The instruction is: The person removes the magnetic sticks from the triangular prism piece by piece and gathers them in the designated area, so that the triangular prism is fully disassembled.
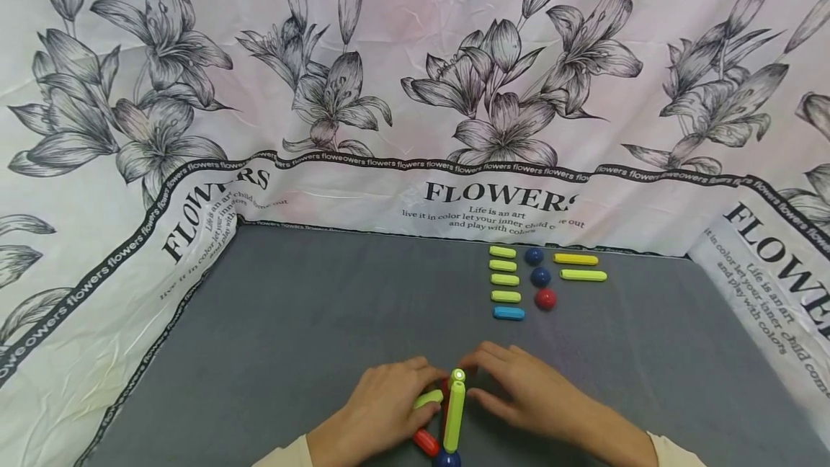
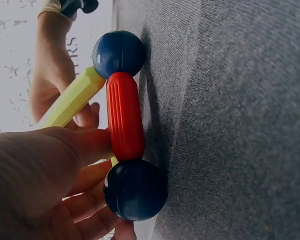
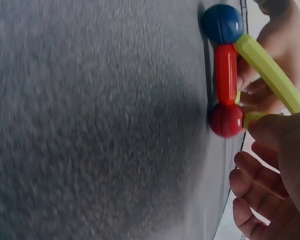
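At the near edge of the grey worktop (image 1: 311,308), the left hand (image 1: 382,409) pinches a green stick (image 1: 429,399) of the stick-and-ball frame (image 1: 447,416) while the right hand (image 1: 525,388), fingers loosely curled, steadies its top; keeping the base balls planted seems wise.

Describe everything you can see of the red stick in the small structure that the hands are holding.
The red stick is a short ribbed bar with rounded ends, and it looks like glossy plastic. It lies low along the grey cloth, joined at each end to a ball. In the left wrist view both balls look dark blue; in the right wrist view the other ball looks red. A long lime-green stick rises aslant from the blue ball. The left hand touches the red stick.
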{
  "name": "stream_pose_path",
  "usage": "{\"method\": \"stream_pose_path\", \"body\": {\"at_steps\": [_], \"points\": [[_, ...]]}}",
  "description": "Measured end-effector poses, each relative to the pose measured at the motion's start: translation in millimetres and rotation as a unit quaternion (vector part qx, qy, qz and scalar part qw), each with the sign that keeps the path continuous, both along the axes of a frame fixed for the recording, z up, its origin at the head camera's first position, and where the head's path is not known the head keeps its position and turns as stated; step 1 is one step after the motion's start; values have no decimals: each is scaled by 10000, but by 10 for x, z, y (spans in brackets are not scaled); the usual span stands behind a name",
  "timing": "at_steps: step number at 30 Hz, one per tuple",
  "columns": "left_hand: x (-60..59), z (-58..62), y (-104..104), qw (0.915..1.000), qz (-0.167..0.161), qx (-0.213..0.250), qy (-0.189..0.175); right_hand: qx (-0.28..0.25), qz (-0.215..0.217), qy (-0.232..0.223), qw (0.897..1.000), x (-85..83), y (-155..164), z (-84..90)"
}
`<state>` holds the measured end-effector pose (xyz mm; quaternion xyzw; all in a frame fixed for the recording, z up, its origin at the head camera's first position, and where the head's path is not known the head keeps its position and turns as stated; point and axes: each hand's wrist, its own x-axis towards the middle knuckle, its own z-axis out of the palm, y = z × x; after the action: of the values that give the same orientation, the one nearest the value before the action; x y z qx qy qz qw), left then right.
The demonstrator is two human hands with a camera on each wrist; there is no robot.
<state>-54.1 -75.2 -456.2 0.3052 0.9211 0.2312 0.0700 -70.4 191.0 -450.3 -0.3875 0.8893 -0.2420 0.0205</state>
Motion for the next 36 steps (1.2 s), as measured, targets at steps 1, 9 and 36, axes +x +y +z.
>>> {"method": "stream_pose_path", "body": {"at_steps": [1, 9, 36], "points": [[-3, 4, 1, 10000, 15, 20, -19, -1, 9, -92, 10000, 7, -8, -7], [-32, -21, 2, 9994, 52, 221, -253, -58, 7, -134, 9999, 28, -87, -79], [-16, -18, 26, 9986, -76, 345, -397, -341, 143, -343, 9987, 22, -223, -63]]}}
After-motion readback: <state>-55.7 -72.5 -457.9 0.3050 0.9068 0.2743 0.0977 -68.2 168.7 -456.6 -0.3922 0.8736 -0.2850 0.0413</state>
